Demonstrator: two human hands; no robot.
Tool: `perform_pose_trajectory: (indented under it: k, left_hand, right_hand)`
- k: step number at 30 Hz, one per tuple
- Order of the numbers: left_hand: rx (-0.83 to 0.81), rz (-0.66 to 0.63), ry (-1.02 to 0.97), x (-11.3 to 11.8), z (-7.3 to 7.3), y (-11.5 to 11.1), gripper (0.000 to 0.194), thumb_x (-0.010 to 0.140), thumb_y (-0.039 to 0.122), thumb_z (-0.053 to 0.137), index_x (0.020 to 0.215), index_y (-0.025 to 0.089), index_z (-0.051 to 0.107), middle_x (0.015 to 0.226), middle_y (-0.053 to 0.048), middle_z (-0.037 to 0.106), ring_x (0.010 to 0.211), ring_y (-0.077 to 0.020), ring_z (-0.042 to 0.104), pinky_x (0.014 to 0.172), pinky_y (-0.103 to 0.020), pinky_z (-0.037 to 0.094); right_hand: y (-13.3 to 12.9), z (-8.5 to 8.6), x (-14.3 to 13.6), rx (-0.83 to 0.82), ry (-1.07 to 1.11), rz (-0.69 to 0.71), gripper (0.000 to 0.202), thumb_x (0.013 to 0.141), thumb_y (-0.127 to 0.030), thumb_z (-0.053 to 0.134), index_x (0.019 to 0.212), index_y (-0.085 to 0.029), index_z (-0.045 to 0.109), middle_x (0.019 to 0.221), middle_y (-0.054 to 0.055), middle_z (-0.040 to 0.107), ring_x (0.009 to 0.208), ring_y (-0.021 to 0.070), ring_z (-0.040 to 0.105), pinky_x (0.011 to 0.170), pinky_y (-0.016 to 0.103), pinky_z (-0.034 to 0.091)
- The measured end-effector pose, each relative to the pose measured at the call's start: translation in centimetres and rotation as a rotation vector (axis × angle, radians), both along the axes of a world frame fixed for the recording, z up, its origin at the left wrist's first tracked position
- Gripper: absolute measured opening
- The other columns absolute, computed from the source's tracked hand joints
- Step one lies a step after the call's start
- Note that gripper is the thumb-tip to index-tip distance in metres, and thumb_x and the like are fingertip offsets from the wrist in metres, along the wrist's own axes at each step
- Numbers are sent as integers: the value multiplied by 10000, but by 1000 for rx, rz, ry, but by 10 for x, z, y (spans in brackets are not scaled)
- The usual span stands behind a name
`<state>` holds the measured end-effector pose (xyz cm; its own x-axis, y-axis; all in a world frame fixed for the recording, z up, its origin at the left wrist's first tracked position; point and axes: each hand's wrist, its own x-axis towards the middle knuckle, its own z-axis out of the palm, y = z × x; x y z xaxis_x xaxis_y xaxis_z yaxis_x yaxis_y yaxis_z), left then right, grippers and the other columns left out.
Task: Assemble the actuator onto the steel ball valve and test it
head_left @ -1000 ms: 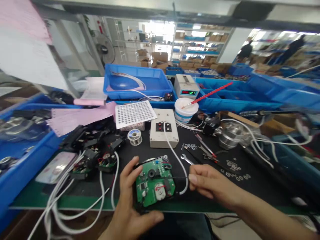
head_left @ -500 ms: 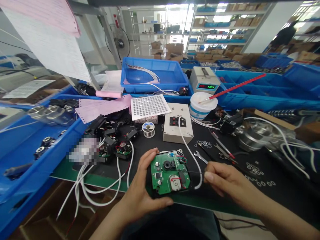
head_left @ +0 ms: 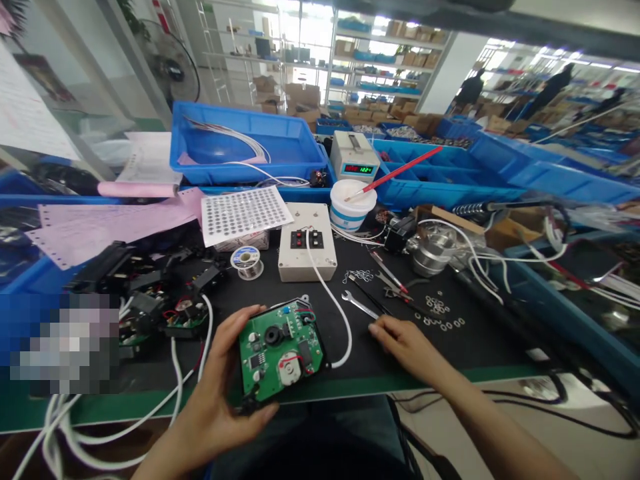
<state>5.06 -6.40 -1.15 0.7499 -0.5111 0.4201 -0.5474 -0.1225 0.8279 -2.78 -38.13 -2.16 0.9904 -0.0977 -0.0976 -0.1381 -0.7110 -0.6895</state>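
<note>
My left hand grips a green circuit board in a black housing, thumb at the lower edge and fingers along the left side. The board faces up at a tilt, with a round black part and a small motor-like part on it. A white cable runs from the housing to a beige test box. To the right, my right hand has its fingers pinched together at the handle end of an open-end wrench. Whatever those fingers hold is hidden.
A solder spool stands left of the box. Black modules with white cables lie at left. Behind are a white tub with a red brush, a display unit and a blue bin. Metal rings lie at right.
The camera view has turned right. My right hand has drawn away from the board to the wrench; the thin dark shaft it held over the board no longer shows.
</note>
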Motion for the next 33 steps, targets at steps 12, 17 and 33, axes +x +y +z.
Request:
perform_pose_trajectory:
  k: [12, 17, 33]
  left_hand:
    - [-89, 394, -245, -56, -27, -38, 920, 640, 273, 724, 1374, 258, 171, 1378, -159, 253, 1247, -345, 318, 966, -521, 371]
    - [-205, 292, -202, -30, -32, 1, 815, 664, 350, 713, 1345, 313, 266, 1292, -101, 404, 1187, -263, 433, 951, -395, 435]
    - [80, -183, 222, 12, 1, 9, 1074, 503, 568, 707, 1381, 295, 152, 1405, -107, 168, 1298, -395, 182, 1056, -541, 164]
  right_hand:
    - [124, -8, -21, 741, -163, 159, 1264, 554, -673, 670, 1394, -130, -104, 1428, 208, 187, 1292, 312, 243, 1027, 448, 277]
    - [118, 4, 16, 1027, -71, 202, 954, 617, -604, 678, 1378, -233, 239, 1373, 113, 363, 1241, 277, 351, 1031, 401, 265]
    - [34, 93, 179, -35, -405, 9, 200, 856, -338, 476, 921, -221, 625, 953, 30, 657, 920, 207, 580, 842, 345, 416]
